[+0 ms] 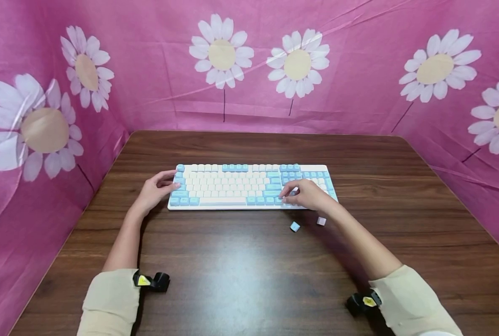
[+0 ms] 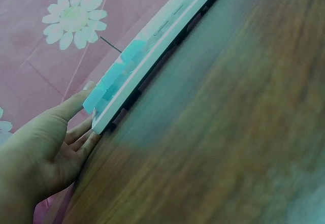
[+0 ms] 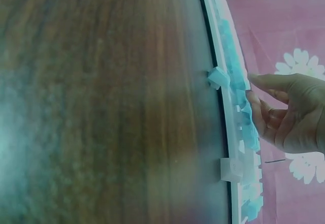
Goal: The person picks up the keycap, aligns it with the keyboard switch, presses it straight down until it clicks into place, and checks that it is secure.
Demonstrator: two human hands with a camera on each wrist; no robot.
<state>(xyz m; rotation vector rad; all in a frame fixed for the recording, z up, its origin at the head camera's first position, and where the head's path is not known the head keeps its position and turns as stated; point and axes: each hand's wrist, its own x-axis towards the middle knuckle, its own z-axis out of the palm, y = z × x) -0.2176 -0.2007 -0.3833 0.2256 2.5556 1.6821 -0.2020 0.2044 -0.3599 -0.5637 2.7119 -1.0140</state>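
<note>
A white and light-blue keyboard [image 1: 224, 186] lies on the table. My left hand [image 1: 151, 191] grips its left end. In the left wrist view, that hand's thumb [image 2: 76, 102] lies against the blue keys, with the other fingers at the side and lower edge. My right hand [image 1: 308, 193] is over the keyboard's right part, fingers bent and tips down at the blue keys. The right wrist view shows a gap between thumb and forefinger tips, with nothing visible in it. In front of the keyboard lie a loose blue keycap [image 1: 294, 227] and a loose whitish keycap [image 1: 321, 221].
The brown wood-grain table [image 1: 232, 261] extends around the keyboard. A pink cloth [image 1: 157, 56] printed with white daisies hangs behind and at both sides. Black wrist cameras [image 1: 153, 281] are strapped at both cream sleeves [image 1: 110, 298].
</note>
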